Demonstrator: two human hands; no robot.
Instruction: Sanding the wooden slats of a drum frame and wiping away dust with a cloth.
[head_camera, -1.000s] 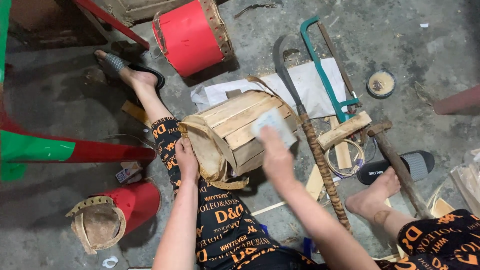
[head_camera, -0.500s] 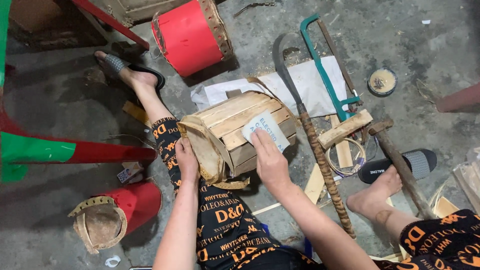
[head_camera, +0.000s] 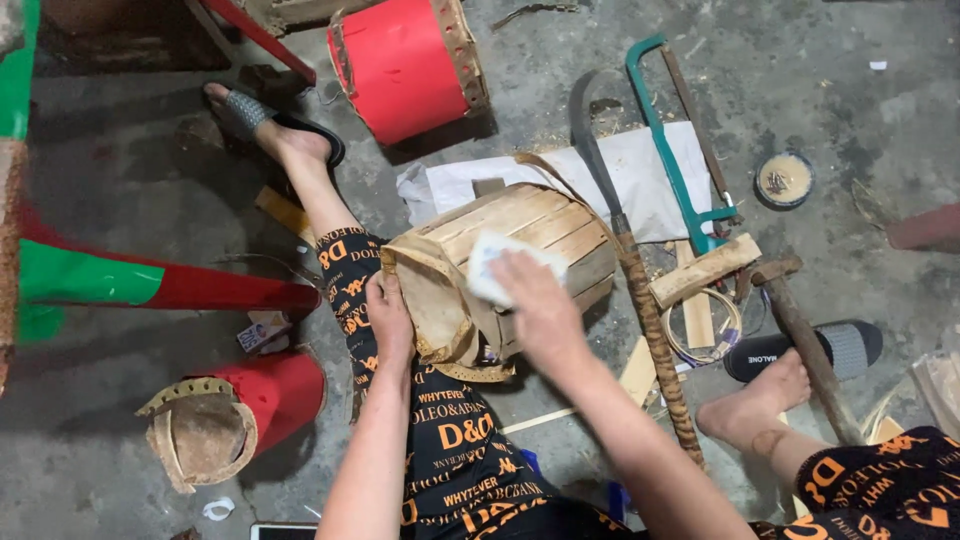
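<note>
- On your left thigh, you are steadying the unpainted wooden drum (head_camera: 520, 260), which is lying on its side with its hide head toward you.
- Your left hand (head_camera: 388, 318) is closing around the hide rim, fingers curled against it.
- Your right hand (head_camera: 540, 300) is pressing a pale sheet (head_camera: 490, 265), likely sandpaper, flat against the slats.
- You are best rubbing along the grain with even pressure, while bracing the rim so the shell is not rolling.
- Just right of the drum, a curved blade with a wrapped handle (head_camera: 640, 290) is lying; a green hacksaw (head_camera: 680, 150) and a hammer (head_camera: 800, 330) are resting beyond.
- Around you, the grey concrete floor (head_camera: 150, 210) is holding shavings, a white sheet (head_camera: 640, 170) and two red drums, one far (head_camera: 405, 65) and one near (head_camera: 240, 410).
</note>
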